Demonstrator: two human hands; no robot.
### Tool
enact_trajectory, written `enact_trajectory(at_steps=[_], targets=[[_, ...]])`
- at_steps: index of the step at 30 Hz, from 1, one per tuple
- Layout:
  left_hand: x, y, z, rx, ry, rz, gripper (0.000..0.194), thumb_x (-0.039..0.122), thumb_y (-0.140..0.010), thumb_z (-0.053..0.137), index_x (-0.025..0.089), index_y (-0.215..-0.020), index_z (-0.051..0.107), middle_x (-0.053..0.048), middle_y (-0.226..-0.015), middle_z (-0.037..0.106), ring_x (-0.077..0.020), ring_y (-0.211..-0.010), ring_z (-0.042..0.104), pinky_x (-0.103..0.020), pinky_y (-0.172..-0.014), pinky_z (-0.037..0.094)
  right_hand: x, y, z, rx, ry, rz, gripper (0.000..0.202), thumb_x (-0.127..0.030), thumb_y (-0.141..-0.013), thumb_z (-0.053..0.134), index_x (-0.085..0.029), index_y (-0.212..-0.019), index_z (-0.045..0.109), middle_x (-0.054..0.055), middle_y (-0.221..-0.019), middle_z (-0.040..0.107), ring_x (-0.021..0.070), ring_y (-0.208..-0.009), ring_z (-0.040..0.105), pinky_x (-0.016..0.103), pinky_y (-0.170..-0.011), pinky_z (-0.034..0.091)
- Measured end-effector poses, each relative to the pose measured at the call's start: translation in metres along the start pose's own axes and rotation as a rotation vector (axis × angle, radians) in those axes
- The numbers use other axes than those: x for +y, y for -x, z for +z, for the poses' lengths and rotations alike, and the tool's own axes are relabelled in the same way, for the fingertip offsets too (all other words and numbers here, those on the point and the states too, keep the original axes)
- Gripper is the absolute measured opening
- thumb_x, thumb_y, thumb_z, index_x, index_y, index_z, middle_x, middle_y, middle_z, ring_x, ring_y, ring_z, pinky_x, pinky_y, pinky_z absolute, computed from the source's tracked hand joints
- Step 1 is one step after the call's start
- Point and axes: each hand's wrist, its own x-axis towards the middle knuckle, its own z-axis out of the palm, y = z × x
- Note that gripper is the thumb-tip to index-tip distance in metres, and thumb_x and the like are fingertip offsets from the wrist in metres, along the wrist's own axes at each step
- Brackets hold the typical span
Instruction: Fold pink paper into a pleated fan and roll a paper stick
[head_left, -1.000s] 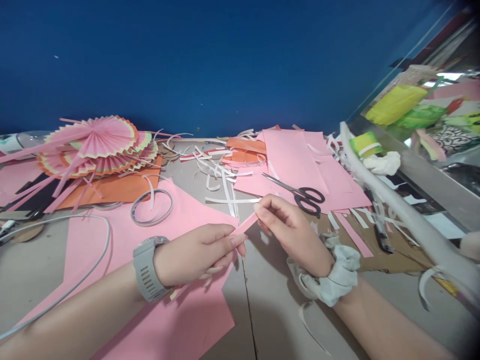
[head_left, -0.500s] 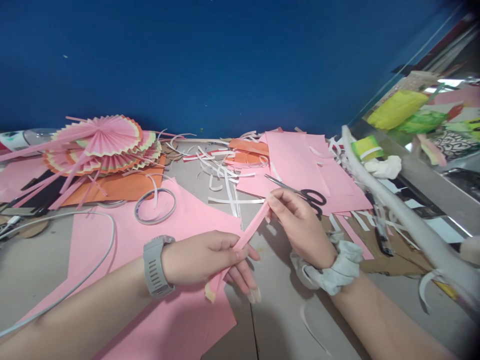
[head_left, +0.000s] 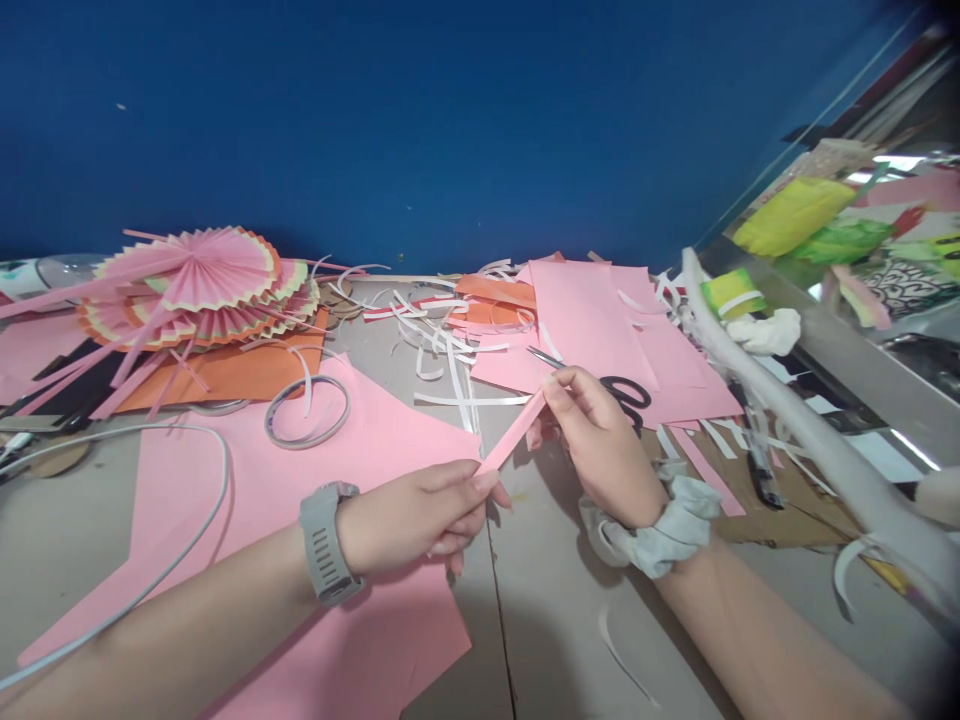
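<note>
A narrow pink paper strip (head_left: 513,436) slants between my two hands over the grey surface. Its lower end is pinched by my left hand (head_left: 429,512), whose other fingers curl underneath; a grey watch is on that wrist. My right hand (head_left: 596,440) grips the upper end between thumb and fingertips, a pale scrunchie round the wrist. Below my left forearm lies a large pink sheet (head_left: 375,410) with a roll of tape (head_left: 346,410) on it. Black-handled scissors (head_left: 628,393) rest just behind my right hand, partly hidden by it.
Pleated pink paper fans (head_left: 217,275) stand at the back left on orange paper (head_left: 225,372). Pink sheets (head_left: 592,320) and white offcuts (head_left: 452,375) lie at the back. A white cable (head_left: 225,465) crosses the left; a pale curved bar (head_left: 787,400) crosses the right.
My left hand has slid up the strip toward my right hand, and its fingers have curled in. The strip's loose lower end no longer shows. My right hand has barely moved.
</note>
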Motion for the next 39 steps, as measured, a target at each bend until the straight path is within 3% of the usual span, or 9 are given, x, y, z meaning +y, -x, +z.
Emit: enact_trajectory(at_steps=[6,11,17,22,24,27,30,36,39], targets=[[0.000,-0.001,0.001,0.035,-0.009,-0.057,0.032,0.043,-0.089,0.035,0.015,-0.081,0.048,0.005,-0.050,0.047,-0.0078,-0.043,0.047,-0.023,-0.049,0.043,0.001,-0.003,-0.004,0.048,-0.021,0.018,0.022,-0.042,-0.086,0.045,-0.023,-0.076,0.042,-0.006,-0.057,0.049,0.0094,-0.051,0.053,0.021,-0.049,0.046],[0.004,0.002,0.002,-0.069,0.051,-0.125,0.033,0.045,-0.088,0.039,0.015,-0.078,0.049,-0.004,-0.061,0.063,-0.0117,-0.054,0.059,-0.026,-0.058,0.046,0.003,-0.003,-0.004,0.027,-0.036,0.017,0.025,-0.046,-0.084,0.046,-0.023,-0.075,0.041,-0.005,-0.057,0.049,0.0093,-0.049,0.051,0.022,-0.050,0.047],[0.000,0.001,-0.004,-0.108,0.200,-0.209,0.033,0.042,-0.086,0.045,0.012,-0.079,0.057,-0.013,-0.085,0.069,-0.0164,-0.071,0.065,-0.027,-0.065,0.048,0.000,-0.004,-0.003,0.026,-0.084,0.051,0.025,-0.045,-0.083,0.048,-0.022,-0.074,0.043,-0.004,-0.060,0.048,0.0088,-0.050,0.050,0.021,-0.048,0.045],[0.005,0.002,0.001,-0.026,0.375,-0.019,0.030,0.034,-0.090,0.040,0.012,-0.090,0.059,-0.014,-0.098,0.067,-0.0196,-0.087,0.064,-0.031,-0.078,0.047,-0.006,0.001,0.002,-0.099,-0.233,0.140,0.036,-0.053,-0.087,0.030,-0.024,-0.103,0.044,0.000,-0.079,0.049,0.0101,-0.054,0.047,0.024,-0.044,0.044],[0.008,0.002,0.003,0.096,0.479,0.133,0.026,0.032,-0.091,0.039,0.015,-0.094,0.059,-0.010,-0.102,0.066,-0.0192,-0.096,0.061,-0.032,-0.085,0.045,-0.006,0.008,0.007,-0.049,-0.078,0.041,0.034,-0.049,-0.088,0.032,-0.026,-0.113,0.038,0.001,-0.085,0.045,0.0107,-0.058,0.046,0.025,-0.048,0.044],[0.010,0.001,0.004,0.250,0.568,0.259,0.023,0.033,-0.091,0.038,0.022,-0.102,0.056,-0.004,-0.116,0.060,-0.0176,-0.108,0.055,-0.032,-0.090,0.043,-0.006,0.021,0.016,0.054,0.359,-0.388,0.031,-0.040,-0.082,0.052,-0.025,-0.106,0.041,0.002,-0.087,0.044,0.0150,-0.073,0.048,0.031,-0.066,0.044],[0.006,-0.002,0.005,0.296,0.601,0.309,0.023,0.031,-0.092,0.038,0.023,-0.107,0.054,-0.005,-0.122,0.055,-0.0181,-0.114,0.049,-0.034,-0.093,0.041,-0.006,0.030,0.025,-0.003,0.650,-0.724,0.041,-0.042,-0.069,0.067,-0.023,-0.096,0.042,0.004,-0.088,0.049,0.0202,-0.085,0.048,0.036,-0.077,0.040],[-0.005,-0.011,0.014,0.331,0.583,0.423,0.026,0.026,-0.091,0.042,0.018,-0.112,0.055,-0.007,-0.117,0.057,-0.0208,-0.117,0.046,-0.034,-0.099,0.036,-0.004,0.030,0.038,-0.018,0.957,-0.805,0.010,-0.028,-0.081,0.054,-0.020,-0.080,0.048,0.005,-0.079,0.053,0.0196,-0.079,0.048,0.035,-0.071,0.038],[-0.008,-0.013,0.016,0.328,0.609,0.471,0.026,0.025,-0.091,0.042,0.017,-0.111,0.056,-0.006,-0.112,0.060,-0.0193,-0.118,0.045,-0.032,-0.102,0.031,-0.005,0.029,0.040,-0.024,1.043,-0.818,0.009,-0.024,-0.083,0.050,-0.018,-0.076,0.053,0.005,-0.073,0.053,0.0189,-0.073,0.046,0.034,-0.067,0.037]])
